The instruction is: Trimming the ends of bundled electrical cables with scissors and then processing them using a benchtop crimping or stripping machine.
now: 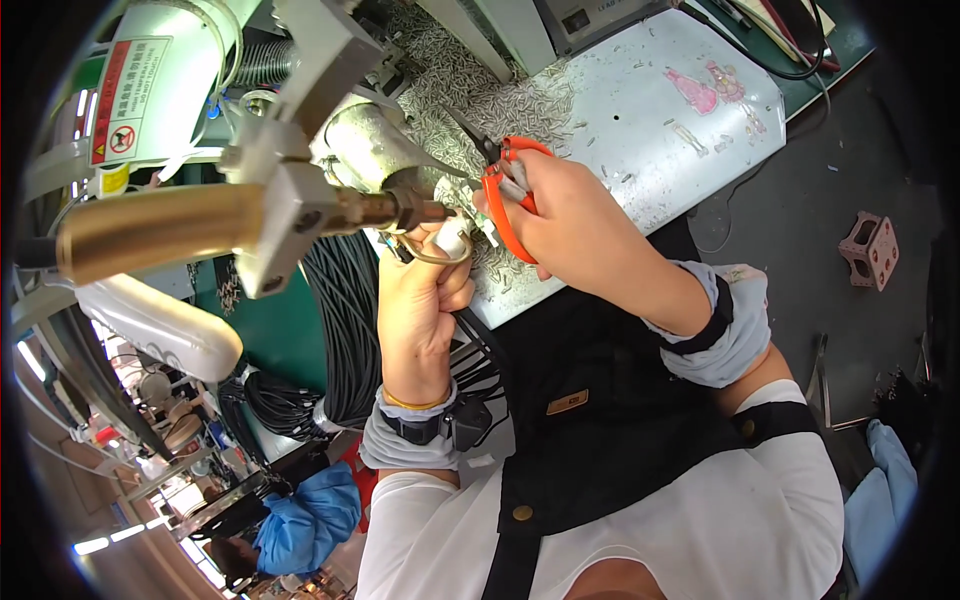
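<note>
My right hand (580, 215) is closed round the red-orange handles of a pair of scissors (510, 228). Their dark blades stand apart and point away toward the upper left, over the heaped offcuts. Close beside it, my left hand (418, 305) is closed, with its fingers pinched on a small whitish piece (453, 240) that has thin wires or leads about it. I cannot make out its exact kind. A brass-coloured rod in a metal clamp (165, 235) reaches in from the left, its tip just above my left fingers.
Small grey offcuts (450, 75) lie heaped on the white work plate (620, 150). Bundled black cables (345, 330) hang left of my left arm. A grey machine box (605, 18) stands at the back. A pink stool (872, 252) is on the right floor; a person in blue (310, 520) is lower left.
</note>
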Demonstrator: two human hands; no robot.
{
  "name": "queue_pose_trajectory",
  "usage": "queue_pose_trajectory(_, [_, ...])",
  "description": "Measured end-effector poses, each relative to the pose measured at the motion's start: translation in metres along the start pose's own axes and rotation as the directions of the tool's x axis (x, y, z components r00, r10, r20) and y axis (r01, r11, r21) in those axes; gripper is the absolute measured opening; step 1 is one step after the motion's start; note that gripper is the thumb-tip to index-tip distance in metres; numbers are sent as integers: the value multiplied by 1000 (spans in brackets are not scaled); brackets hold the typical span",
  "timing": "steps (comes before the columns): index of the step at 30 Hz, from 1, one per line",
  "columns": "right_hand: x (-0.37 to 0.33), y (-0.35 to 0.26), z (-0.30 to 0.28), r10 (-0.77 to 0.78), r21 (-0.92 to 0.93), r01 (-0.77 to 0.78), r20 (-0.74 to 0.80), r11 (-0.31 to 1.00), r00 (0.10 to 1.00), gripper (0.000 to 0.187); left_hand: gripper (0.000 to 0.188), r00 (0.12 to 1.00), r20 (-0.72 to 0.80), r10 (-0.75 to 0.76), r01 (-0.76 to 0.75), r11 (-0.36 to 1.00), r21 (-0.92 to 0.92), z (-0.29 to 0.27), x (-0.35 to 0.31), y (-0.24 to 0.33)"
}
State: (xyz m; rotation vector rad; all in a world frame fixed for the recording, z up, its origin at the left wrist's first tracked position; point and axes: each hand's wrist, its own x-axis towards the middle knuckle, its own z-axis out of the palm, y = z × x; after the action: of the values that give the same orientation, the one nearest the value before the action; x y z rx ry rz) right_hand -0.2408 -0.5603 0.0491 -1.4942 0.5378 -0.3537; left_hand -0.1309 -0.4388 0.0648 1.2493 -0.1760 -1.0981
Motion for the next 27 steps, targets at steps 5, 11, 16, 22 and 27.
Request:
queue_pose_trajectory(5, [1, 2, 0, -33, -36, 33, -17, 999, 999, 21, 13, 999, 3, 46, -46, 999, -11, 1, -2, -2])
queue_pose_trajectory(11, [1, 4, 2, -61, -37, 60, -27, 997, 998, 22, 11, 997, -30, 69, -68, 997, 22, -1, -2, -4])
queue_pose_trajectory(16, [-4, 2, 3, -98, -45, 95, -68, 994, 993, 22, 10, 997, -15, 74, -73, 996, 52, 2, -3, -1])
queue_pose_trajectory(22, [-17, 6, 0, -74, 94, 75, -15, 993, 997, 21, 8, 997, -56, 53, -51, 998, 30, 21, -28, -3])
queue_pose_trajectory(27, [-37, 1, -1, -6, 340, 11, -17, 940, 1000, 17, 12, 994, -6, 107, -106, 987, 118, 15, -49, -18])
